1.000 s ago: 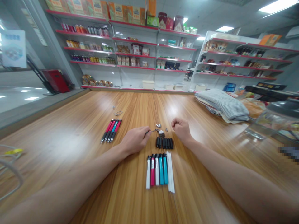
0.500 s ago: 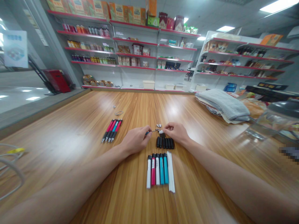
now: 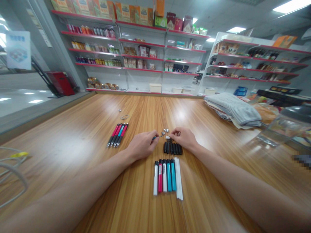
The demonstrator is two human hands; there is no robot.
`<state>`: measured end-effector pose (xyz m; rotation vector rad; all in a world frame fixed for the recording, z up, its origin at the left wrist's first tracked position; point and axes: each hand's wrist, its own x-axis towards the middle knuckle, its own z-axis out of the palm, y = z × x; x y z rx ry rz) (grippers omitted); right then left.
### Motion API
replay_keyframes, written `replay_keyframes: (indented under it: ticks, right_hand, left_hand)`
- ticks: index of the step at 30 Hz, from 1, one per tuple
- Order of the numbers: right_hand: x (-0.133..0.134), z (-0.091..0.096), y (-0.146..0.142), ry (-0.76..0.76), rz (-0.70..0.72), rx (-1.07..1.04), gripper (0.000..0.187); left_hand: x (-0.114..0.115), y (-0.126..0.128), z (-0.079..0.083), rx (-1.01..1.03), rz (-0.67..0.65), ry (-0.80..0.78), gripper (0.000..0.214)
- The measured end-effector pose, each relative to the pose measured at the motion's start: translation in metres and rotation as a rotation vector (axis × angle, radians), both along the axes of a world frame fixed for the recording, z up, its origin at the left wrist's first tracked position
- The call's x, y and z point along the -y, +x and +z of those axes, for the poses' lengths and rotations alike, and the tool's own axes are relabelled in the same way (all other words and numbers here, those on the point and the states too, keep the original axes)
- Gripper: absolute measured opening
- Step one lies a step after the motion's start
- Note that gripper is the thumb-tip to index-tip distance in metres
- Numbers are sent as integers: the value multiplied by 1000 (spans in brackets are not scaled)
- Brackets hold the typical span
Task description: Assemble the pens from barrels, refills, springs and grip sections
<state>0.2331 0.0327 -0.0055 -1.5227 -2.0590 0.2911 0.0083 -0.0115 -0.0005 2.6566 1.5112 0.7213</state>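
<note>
Blue-tinged pen part [image 3: 154, 138] pinched in the left hand [image 3: 143, 144], in a narrow grip of thumb and fingers, thin end pointing toward the right hand [image 3: 184, 137]. Just across, with the right hand, a nearly closed grip at the white bits [image 3: 167, 137] (impossible to tell whether on one of them or only beside it). Just beyond, near both sets of fingertips, a few metal tips [image 3: 165, 130] on the wooden surface [image 3: 136, 207]. On the near side of the bits, a row of black sleeves [image 3: 172, 148]; nearer again, five barrels [image 3: 164, 178] side by side, two white, one pink, two blue, and next to them, on the right, a bundle of white refills [image 3: 179, 179]. Well to the left, four pens [image 3: 118, 135] in a slanted row (pink and blue, with dark lower ends), and behind them a ring [image 3: 124, 115] and a small metal piece [image 3: 120, 110]. Off to the right, a striped cloth [image 3: 233, 108] and a clear jar [image 3: 274, 129]; at the back, stocked shelves [image 3: 141, 69].
</note>
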Motion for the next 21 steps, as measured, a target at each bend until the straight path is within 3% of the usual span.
replay_keyframes:
  ticks: [9, 13, 21]
  right_hand:
    - [0, -2, 0, 12, 4, 60, 15]
    - [1, 0, -1, 119, 23, 23, 13]
    - [15, 10, -10, 376, 295, -177, 16]
  left_hand:
    - [0, 1, -1, 6, -3, -1, 26]
    - [0, 0, -1, 15, -3, -1, 25]
    - [0, 1, 1, 20, -14, 7, 26]
